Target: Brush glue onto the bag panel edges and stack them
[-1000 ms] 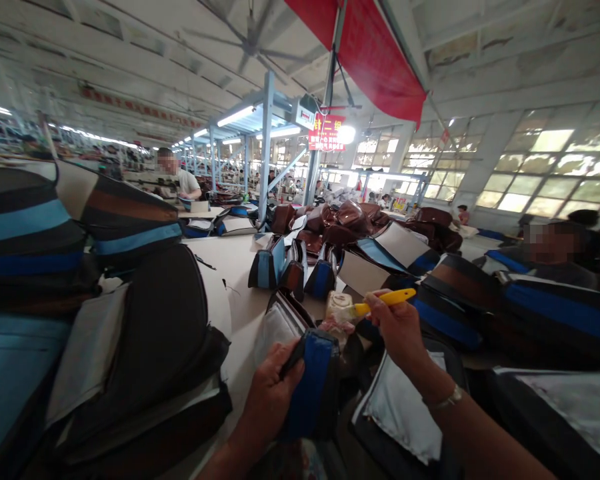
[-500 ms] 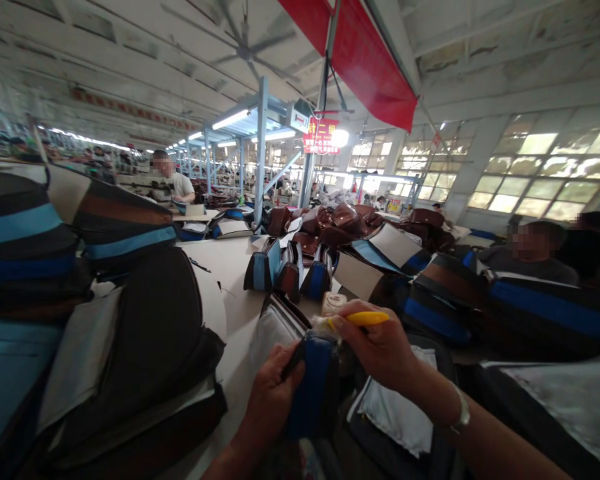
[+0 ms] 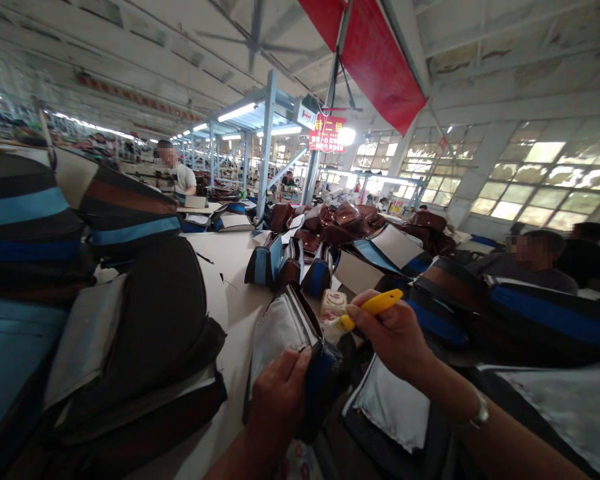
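My left hand (image 3: 280, 387) is closed on the edge of a small bag piece (image 3: 277, 327) with grey lining, a zip-like edge and a black-and-blue outer side. My right hand (image 3: 395, 333) grips a yellow-handled brush (image 3: 380, 303) between thumb and fingers. The brush's pale bristles hang just right of the bag piece, in front of a stained, light-coloured container (image 3: 334, 303); whether they touch it I cannot tell. Below my right wrist lies another dark piece with a pale lining (image 3: 395, 400).
Black bag parts with blue and brown bands (image 3: 135, 200) pile up on the left, and more (image 3: 550, 313) lie on the right. Three small bag pieces (image 3: 290, 263) stand on the white table (image 3: 235, 300) ahead. Brown bags (image 3: 347, 217) heap behind them. Co-workers sit farther off.
My right hand has drawn the brush off the bag piece's top edge, slightly right. The bag piece has turned in my left hand, so more grey lining and less blue shows.
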`<state>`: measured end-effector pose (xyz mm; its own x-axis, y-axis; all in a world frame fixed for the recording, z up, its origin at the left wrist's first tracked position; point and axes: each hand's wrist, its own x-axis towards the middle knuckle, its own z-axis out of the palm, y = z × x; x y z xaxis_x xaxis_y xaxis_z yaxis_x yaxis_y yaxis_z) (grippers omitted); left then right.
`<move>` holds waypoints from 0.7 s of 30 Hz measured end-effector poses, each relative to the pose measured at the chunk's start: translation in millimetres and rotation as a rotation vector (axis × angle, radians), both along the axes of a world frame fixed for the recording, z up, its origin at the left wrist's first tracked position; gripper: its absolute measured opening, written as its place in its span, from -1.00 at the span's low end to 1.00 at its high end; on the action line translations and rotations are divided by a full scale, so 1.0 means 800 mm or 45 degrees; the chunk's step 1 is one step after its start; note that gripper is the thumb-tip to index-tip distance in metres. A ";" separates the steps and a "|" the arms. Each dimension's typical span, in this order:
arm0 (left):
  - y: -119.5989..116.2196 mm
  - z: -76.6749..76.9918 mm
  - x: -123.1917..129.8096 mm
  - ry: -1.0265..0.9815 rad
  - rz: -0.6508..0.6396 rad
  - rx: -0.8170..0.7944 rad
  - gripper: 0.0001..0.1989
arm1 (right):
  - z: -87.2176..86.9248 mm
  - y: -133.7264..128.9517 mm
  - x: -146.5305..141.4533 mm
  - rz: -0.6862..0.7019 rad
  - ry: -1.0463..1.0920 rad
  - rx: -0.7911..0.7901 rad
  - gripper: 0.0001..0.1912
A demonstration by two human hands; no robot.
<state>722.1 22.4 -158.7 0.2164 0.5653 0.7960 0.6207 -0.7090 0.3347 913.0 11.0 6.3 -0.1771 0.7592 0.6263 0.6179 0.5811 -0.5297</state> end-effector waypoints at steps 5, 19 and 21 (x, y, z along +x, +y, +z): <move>-0.006 -0.001 0.005 0.203 0.078 0.159 -0.67 | -0.011 0.018 -0.016 0.119 -0.381 -0.081 -0.74; -0.004 0.000 0.002 0.310 0.126 0.196 -0.68 | -0.008 0.030 -0.027 0.048 -0.515 -0.011 -0.76; 0.001 0.005 -0.005 0.303 0.143 0.184 -0.70 | -0.016 0.028 -0.027 0.065 -0.490 -0.010 -0.77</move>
<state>718.4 23.0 -155.0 0.3492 0.4809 0.8042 0.7471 -0.6609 0.0708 891.7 33.4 -6.1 -0.4354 0.7479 0.5010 0.7429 0.6129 -0.2694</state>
